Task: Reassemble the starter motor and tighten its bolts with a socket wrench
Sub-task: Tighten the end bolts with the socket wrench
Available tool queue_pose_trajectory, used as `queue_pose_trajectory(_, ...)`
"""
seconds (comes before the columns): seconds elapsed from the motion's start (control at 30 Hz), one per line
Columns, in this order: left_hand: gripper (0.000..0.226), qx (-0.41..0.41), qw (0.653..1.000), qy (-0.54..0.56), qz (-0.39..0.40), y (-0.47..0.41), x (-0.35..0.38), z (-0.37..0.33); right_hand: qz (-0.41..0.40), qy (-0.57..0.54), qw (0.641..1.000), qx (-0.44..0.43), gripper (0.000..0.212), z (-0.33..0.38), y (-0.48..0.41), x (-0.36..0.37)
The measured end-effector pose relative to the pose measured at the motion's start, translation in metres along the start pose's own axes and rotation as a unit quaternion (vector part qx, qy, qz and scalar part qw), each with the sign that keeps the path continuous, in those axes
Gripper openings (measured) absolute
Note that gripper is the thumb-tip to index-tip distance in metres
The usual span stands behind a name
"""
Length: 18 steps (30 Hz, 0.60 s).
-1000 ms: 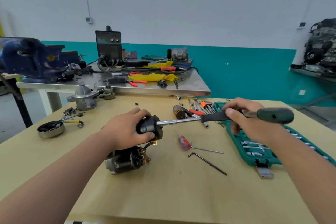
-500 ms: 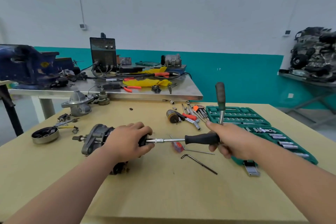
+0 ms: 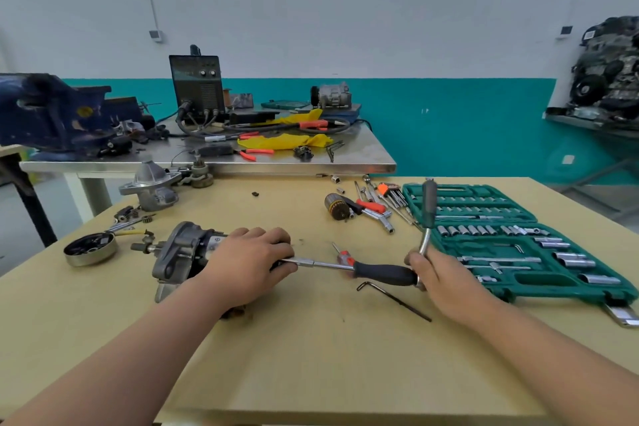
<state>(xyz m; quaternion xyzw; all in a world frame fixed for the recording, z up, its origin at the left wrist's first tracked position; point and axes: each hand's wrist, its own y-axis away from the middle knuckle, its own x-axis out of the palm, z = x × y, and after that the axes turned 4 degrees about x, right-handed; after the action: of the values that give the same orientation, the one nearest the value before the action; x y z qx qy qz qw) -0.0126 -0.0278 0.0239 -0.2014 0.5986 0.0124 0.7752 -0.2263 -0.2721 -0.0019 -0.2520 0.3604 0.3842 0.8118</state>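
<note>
Two forearms reach over the near edge of a tan wooden worktable [image 3: 311, 356]. A black L-shaped hex key [image 3: 394, 301] lies between them, near the right hand.

At mid-table the grey metal starter motor [image 3: 183, 251] lies on its side, left of centre. The left hand [image 3: 249, 263] covers its right end, fingers curled over the body. The chrome crank-shaped socket wrench [image 3: 383, 274] runs from that end rightward. The right hand [image 3: 441, 275] clasps its bend, fingers wrapped round the metal, and the second black grip rises toward the far side. A small red-handled screwdriver [image 3: 344, 258] lies under the shaft.

To the right sits an open green socket-set case [image 3: 518, 287]. To the left sits a round shallow metal cap [image 3: 90, 247]. Farther off stand a steel-topped bench [image 3: 363, 168] and a blue vise [image 3: 52, 114].
</note>
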Motion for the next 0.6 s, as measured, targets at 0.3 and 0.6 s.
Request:
queue_pose_trajectory(0.3, 0.058, 0.027, 0.993, 0.037, -0.105, 0.01, -0.002, 0.007, 0.118, -0.225, 0.948, 0.189, 0.039, 0.027, 0.001, -0.007)
queue_pose_trajectory(0.6, 0.074, 0.052, 0.983, 0.022, -0.174, 0.032, -0.006, 0.018, -0.087, 0.063, 0.973, -0.206, 0.015, 0.026, 0.02, 0.011)
